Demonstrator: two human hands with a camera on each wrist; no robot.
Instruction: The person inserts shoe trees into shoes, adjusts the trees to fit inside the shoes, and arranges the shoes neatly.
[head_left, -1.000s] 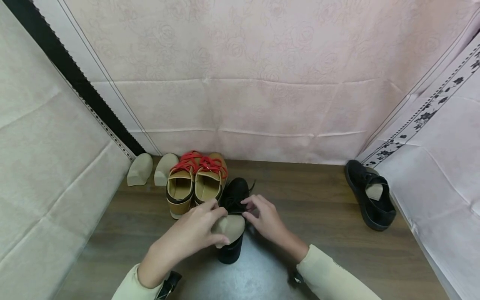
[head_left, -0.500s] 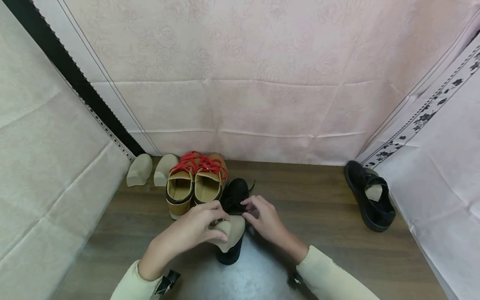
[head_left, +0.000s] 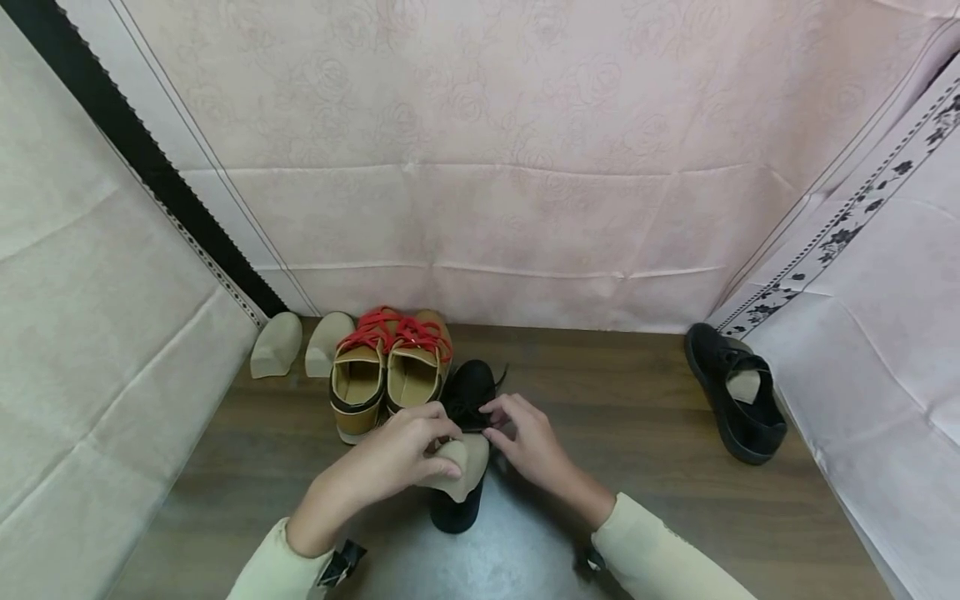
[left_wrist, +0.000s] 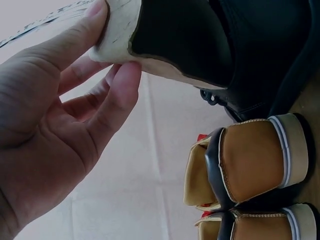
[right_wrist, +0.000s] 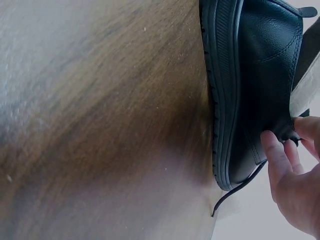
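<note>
A black lace-up shoe (head_left: 468, 385) stands on the floor in front of me, toe pointing away. My left hand (head_left: 405, 450) pinches a beige shell-shaped shoe insert (head_left: 471, 467) between thumb and fingers, over the shoe's opening. The left wrist view shows the edge of the insert (left_wrist: 122, 35) between the fingertips and its far end reaching into the shoe. My right hand (head_left: 528, 437) pinches the shoe's side flap by the laces; in the right wrist view its fingers (right_wrist: 272, 150) lie against the black leather.
Tan shoes with red laces (head_left: 420, 367) stand just left of the black shoe. Beyond them, two beige inserts (head_left: 276, 346) rest by the wall. Another black shoe (head_left: 738, 400), a beige insert inside, sits at the right wall. Pale patterned sheets (head_left: 480, 208) enclose the wooden floor.
My left hand has turned the insert, tipping its near end so that more of it shows above the shoe. My right hand stays at the flap.
</note>
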